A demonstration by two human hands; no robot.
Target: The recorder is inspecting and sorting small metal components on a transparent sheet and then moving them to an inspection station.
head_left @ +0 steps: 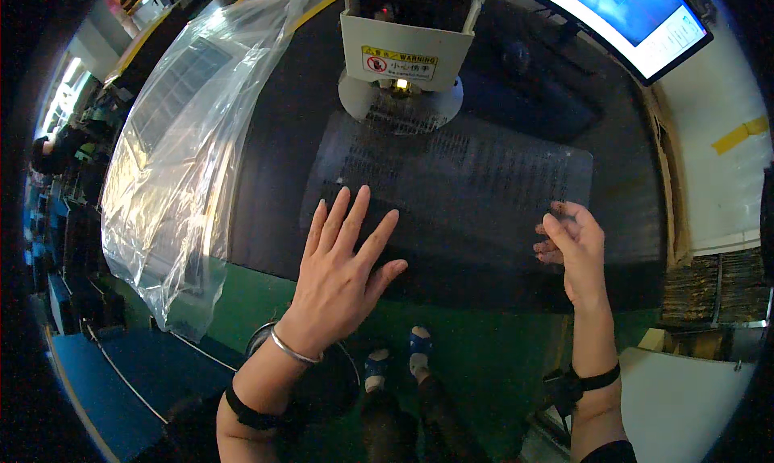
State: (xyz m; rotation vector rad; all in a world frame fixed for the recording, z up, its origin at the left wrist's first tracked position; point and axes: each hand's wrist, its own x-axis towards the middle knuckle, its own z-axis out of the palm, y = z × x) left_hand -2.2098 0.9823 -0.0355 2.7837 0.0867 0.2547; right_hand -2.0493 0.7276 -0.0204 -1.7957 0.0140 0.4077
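A thin see-through sheet [484, 173] with rows of small dark marks lies on the black table, its far part under the head of a machine [407, 47]. My left hand [343, 261] is spread flat, fingers apart, over the sheet's near left part. At the near right corner, my right hand [574, 241] is curled round the sheet's edge, thumb above. Its darker fingertips seem to show through the sheet. A round, pale plate [439, 112] is beneath the machine head, next to a small lit lamp [401, 84].
Clear plastic film [177, 173] drapes over the table's left side. A lit monitor [637, 19] stands at the far right. Stacked dark sheets [700, 289] and a white panel [685, 394] are at the right. A blue surface [105, 382] is at lower left, above green floor [476, 358].
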